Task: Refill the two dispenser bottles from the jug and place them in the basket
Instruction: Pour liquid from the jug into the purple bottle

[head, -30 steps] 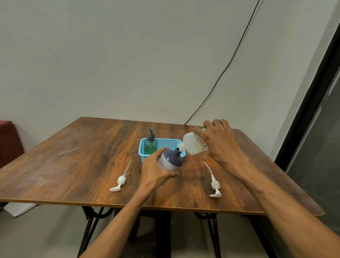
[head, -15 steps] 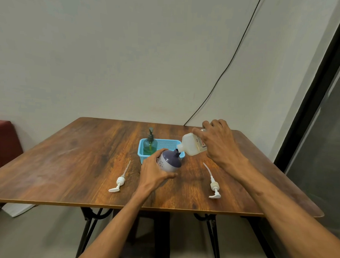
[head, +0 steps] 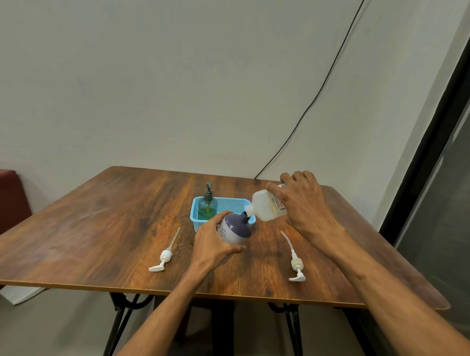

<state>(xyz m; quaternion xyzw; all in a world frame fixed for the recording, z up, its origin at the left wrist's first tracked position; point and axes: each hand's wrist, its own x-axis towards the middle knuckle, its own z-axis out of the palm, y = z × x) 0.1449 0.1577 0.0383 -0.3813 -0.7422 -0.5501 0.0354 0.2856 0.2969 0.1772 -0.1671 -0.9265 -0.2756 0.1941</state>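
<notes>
Tabletop carries all items. We grip the purple dispenser bottle with the left hand, fingers wrapped around its body, tilting its open neck toward the jug. Our right hand holds the white jug tipped, fingers closed around it, spout touching the bottle neck. The green dispenser bottle stands upright in the blue basket. Two white pump heads lie flat on either side of our arms.

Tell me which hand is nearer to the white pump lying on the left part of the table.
Left. The left hand, holding the purple bottle, is just right of the white pump. The right hand holds the jug much farther right.
</notes>
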